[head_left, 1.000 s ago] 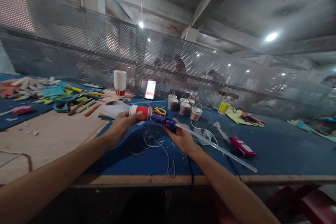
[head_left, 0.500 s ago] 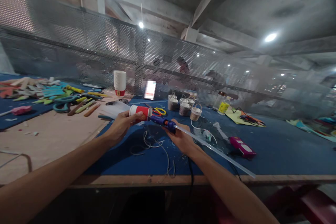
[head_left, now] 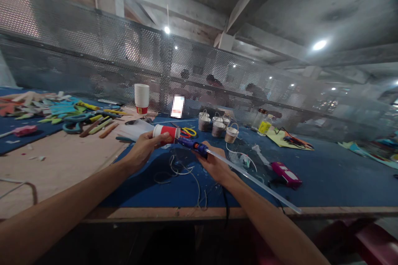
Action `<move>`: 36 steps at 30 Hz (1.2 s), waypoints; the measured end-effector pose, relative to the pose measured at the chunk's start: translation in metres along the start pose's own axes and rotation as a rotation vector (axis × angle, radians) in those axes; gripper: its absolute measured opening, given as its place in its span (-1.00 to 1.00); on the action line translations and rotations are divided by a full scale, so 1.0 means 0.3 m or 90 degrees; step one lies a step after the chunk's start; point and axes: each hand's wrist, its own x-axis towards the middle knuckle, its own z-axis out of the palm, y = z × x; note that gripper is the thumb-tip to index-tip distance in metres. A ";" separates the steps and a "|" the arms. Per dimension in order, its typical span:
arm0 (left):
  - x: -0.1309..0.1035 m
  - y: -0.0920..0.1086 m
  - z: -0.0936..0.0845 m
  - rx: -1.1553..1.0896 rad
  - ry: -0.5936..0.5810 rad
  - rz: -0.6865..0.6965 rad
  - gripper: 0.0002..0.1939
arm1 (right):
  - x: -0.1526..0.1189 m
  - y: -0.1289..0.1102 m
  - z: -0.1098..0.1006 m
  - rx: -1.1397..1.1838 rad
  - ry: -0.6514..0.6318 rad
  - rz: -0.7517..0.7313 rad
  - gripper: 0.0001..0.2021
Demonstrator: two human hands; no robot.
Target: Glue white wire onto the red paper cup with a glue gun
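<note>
My left hand (head_left: 146, 145) is closed around a red and white paper cup (head_left: 168, 133), tilted on its side with its base toward the right. In my right hand (head_left: 214, 161) is a blue hot glue gun (head_left: 192, 145), its nozzle at the cup's base end; whether the tip touches cannot be made out. A long clear glue stick (head_left: 255, 178) sticks out of the gun's back toward the lower right. Below the hands, loose white cord (head_left: 189, 169) lies on the blue table. Just behind the cup are yellow-handled scissors (head_left: 189, 131).
Several small bucket-like cups with handles (head_left: 219, 127) stand behind my right hand. A stack of paper cups (head_left: 142, 98) and a lit phone (head_left: 177, 106) are at the back. A magenta device (head_left: 286, 174) lies right. Large scissors (head_left: 74, 123) and markers lie left, before a mesh partition (head_left: 124, 62).
Both hands, the cup and the glue gun stay nearly in place. The glue stick's rear end has dipped very slightly. People behind the mesh have shifted a little.
</note>
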 end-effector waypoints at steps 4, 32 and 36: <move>-0.002 0.001 0.001 0.015 -0.001 0.011 -0.80 | 0.000 -0.002 -0.002 -0.006 0.004 0.001 -0.78; 0.012 -0.026 -0.017 0.033 -0.018 0.018 -0.80 | -0.005 0.008 0.005 -0.003 0.005 0.023 -0.84; 0.010 -0.024 -0.016 0.036 -0.015 0.016 -0.81 | -0.005 0.011 0.006 -0.002 0.013 0.018 -0.84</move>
